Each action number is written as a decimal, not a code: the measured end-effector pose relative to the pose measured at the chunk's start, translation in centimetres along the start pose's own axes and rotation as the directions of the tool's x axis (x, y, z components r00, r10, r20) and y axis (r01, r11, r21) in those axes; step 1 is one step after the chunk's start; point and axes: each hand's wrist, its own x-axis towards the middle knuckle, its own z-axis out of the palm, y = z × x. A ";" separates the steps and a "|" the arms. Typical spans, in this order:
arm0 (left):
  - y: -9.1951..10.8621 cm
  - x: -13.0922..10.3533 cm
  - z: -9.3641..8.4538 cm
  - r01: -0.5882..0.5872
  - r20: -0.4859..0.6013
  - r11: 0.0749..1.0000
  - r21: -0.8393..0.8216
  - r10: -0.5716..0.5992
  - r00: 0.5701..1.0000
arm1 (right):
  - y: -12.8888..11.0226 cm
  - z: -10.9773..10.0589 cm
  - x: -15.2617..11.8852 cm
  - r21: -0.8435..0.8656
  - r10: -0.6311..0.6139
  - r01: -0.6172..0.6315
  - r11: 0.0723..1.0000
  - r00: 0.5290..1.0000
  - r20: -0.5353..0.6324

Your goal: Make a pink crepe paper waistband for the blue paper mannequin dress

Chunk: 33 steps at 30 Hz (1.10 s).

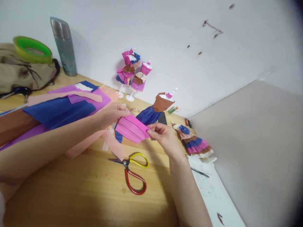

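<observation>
A strip of pink pleated paper (132, 128) is stretched between my two hands above the wooden table. My left hand (115, 114) pinches its upper left corner, and my right hand (162, 135) pinches its right end between thumb and fingers. Just behind the strip stands a small dress form (163, 102) with a brown paper top and a blue paper skirt (149, 116). Scissors (126, 163) with one yellow and one red handle lie on the table below the strip, blades pointing left. A peach paper strip (113, 143) lies near the blades.
Coloured paper sheets (61, 110) cover the left of the table (78, 192). Behind are a bottle (65, 47), green tape (33, 50) on a bag (26, 72) and two dressed forms (129, 71). At right lie a layered paper dress (194, 142) and a written sheet (210, 189) with a pen (200, 172).
</observation>
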 end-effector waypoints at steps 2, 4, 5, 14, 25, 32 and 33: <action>0.0 0.1 0.0 0.013 -0.001 1.000 -0.013 -0.013 1.000 | 0.0 0.0 0.0 -0.009 -0.006 0.006 1.000 1.000 0.003; 0.1 0.1 0.1 0.030 -0.017 0.999 -0.022 -0.031 0.999 | -0.1 0.0 -0.1 0.001 -0.009 0.009 1.000 1.000 0.010; 0.1 0.1 0.1 0.037 -0.023 0.999 -0.024 -0.037 0.999 | -0.2 0.0 -0.1 0.008 -0.009 0.009 1.000 1.000 0.013; -0.2 0.1 0.1 -0.028 -0.046 0.999 0.043 0.030 0.998 | -0.6 -0.1 -0.3 0.016 -0.055 0.056 0.998 0.997 -0.044; 0.2 -0.1 0.4 0.014 -0.058 0.999 -0.046 -0.017 0.998 | -0.4 -0.2 -0.1 -0.019 -0.062 0.061 0.998 0.994 -0.091; 0.3 -0.3 -0.2 0.089 0.068 0.994 -0.068 -0.084 0.994 | -0.5 0.2 -0.6 -0.052 -0.065 0.063 0.997 0.997 -0.031; 0.3 -0.3 -0.3 0.069 0.061 0.998 -0.015 -0.068 0.996 | -0.5 0.3 -0.7 -0.058 -0.065 0.064 0.996 0.998 -0.009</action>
